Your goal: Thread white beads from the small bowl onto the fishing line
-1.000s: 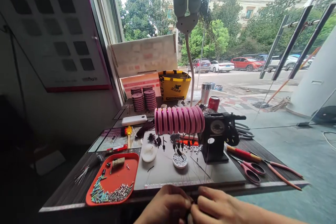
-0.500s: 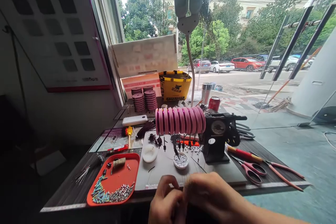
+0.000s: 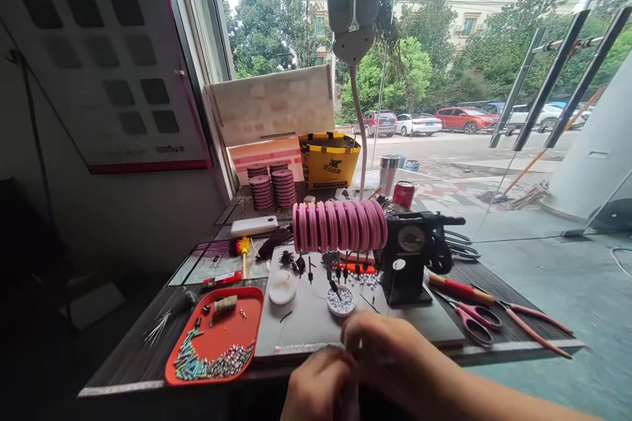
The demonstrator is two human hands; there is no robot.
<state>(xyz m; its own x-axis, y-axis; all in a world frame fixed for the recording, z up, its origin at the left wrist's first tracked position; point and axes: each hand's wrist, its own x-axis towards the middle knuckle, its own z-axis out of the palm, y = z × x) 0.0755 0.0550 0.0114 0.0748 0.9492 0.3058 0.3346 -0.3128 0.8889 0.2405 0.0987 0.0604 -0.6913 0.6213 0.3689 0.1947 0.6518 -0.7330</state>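
My left hand (image 3: 318,385) and my right hand (image 3: 395,358) are pressed together at the near edge of the table, fingers curled toward each other over the front of a grey work mat (image 3: 306,319). What they pinch is hidden and blurred. Just beyond my right hand sits a small white bowl of beads (image 3: 340,300). Behind it a row of pink spools (image 3: 338,225) rests on a shaft beside a black winding machine (image 3: 409,253).
An orange tray (image 3: 217,335) with small tubes lies at front left. Red-handled scissors (image 3: 474,317) and pliers (image 3: 523,322) lie at right. Stacked pink discs (image 3: 271,185), a yellow bag (image 3: 328,159), a red can (image 3: 403,193) and a lamp arm (image 3: 359,125) stand at the back.
Both hands rose from below the table edge and moved forward over the front of the mat; the right hand now covers more of it.
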